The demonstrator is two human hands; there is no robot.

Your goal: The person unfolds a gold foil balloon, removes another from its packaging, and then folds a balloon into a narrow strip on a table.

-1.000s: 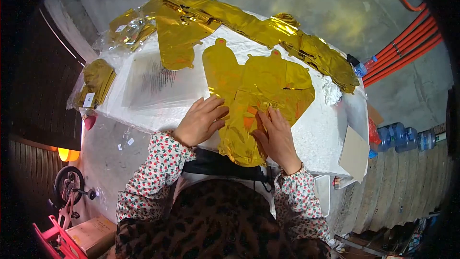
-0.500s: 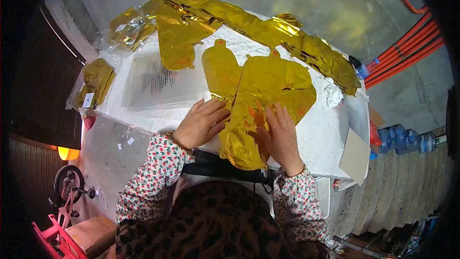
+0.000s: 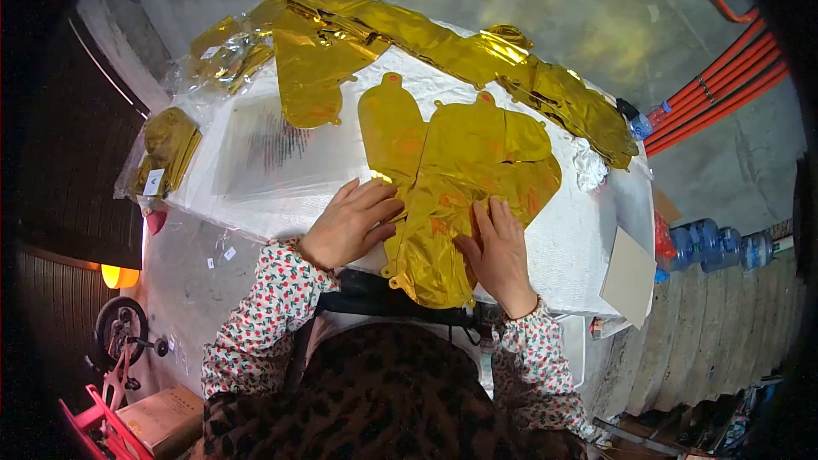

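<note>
Flat gold foil balloons lie overlapped in the middle of a white-covered table. My left hand rests flat, fingers spread, on the left edge of the nearest foil piece. On that same piece's right side my right hand presses down with open fingers. Neither hand grips anything.
A long heap of gold foil balloons runs along the table's far edge. Bagged gold foil sits at the left corner. A cardboard sheet hangs off the right edge. Water bottles and red pipes are on the right.
Both hands slid slightly toward me over the nearest foil piece, flattening it. The rest of the table is unchanged.
</note>
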